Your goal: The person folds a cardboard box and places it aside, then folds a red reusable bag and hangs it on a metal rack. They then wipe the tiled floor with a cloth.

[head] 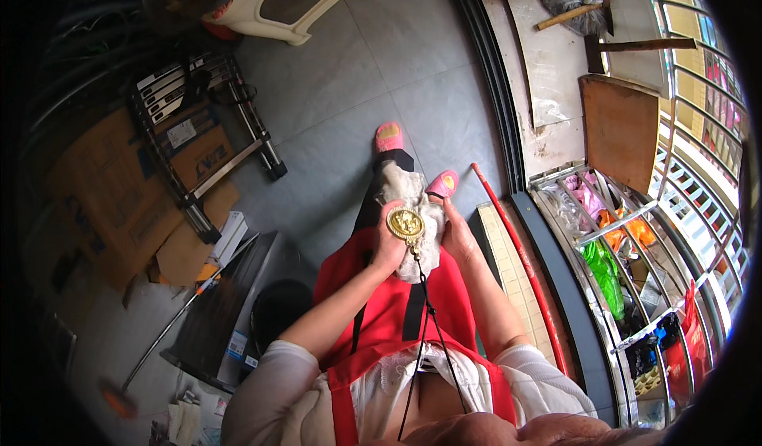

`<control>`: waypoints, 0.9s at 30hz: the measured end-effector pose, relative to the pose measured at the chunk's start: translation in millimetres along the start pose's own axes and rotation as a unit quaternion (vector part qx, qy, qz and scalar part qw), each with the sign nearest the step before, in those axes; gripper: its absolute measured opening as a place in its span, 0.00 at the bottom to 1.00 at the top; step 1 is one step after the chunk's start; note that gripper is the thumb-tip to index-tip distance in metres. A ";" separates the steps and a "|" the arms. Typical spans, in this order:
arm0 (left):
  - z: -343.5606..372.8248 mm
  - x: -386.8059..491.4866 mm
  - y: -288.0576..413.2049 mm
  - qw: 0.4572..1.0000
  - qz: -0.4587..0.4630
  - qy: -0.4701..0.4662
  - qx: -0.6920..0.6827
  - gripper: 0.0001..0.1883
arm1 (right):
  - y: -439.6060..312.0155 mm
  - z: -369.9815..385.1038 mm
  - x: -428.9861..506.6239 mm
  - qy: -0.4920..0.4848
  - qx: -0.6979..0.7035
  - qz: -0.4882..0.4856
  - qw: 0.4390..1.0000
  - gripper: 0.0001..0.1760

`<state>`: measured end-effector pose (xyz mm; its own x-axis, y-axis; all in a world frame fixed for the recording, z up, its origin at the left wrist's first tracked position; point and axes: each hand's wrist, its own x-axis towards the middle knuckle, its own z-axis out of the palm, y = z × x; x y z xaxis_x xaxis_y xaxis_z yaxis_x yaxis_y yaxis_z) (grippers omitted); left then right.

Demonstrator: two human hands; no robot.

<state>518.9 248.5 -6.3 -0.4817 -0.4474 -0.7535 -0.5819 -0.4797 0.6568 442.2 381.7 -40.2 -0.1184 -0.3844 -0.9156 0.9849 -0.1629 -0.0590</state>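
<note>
A crumpled whitish cloth (427, 249), grey with wear in places, is spread between my two hands above my lap. My left hand (388, 252) grips its left side, with the fingers partly hidden by a round gold-coloured pendant (405, 224). That pendant hangs from a black cord around my neck, in front of the cloth. On the right, my right hand (457, 232) has hold of the other side, its thumb pointing up along the edge. Beneath lies a red apron (339, 279), and pink slippers (389, 137) are on my feet.
A red pole (518, 243) leans beside the dark door track (494, 77) at right. Beyond are a metal window cage (625, 220) with bags and a wooden board (620, 130). On the left stand a folded telescopic ladder (229, 163), cardboard (113, 190) and a plastic stool (280, 26).
</note>
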 end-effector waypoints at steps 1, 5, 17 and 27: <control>5.0 -5.2 -13.0 0.999 -0.039 -0.005 0.032 0.20 | 6.6 -5.4 -8.2 -0.043 0.032 0.006 0.999 0.38; 22.0 -32.9 -59.5 0.957 -0.050 -0.150 0.242 0.37 | 18.9 -35.7 -34.3 -0.038 -0.044 -0.019 0.998 0.41; 15.8 -76.2 -67.7 0.921 -0.032 -0.232 0.311 0.24 | 17.0 -170.5 -7.3 0.190 -0.117 -0.056 0.973 0.16; -75.6 -5.9 -116.0 0.805 -0.090 -0.408 0.420 0.24 | -5.9 -59.0 107.7 0.169 -0.477 -0.331 0.797 0.27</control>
<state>638.8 249.7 -75.8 -0.4100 0.3827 -0.8279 -0.7636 0.3525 0.5410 431.0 394.9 -161.9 -0.7696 -0.2086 -0.6035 0.3882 0.5975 -0.7016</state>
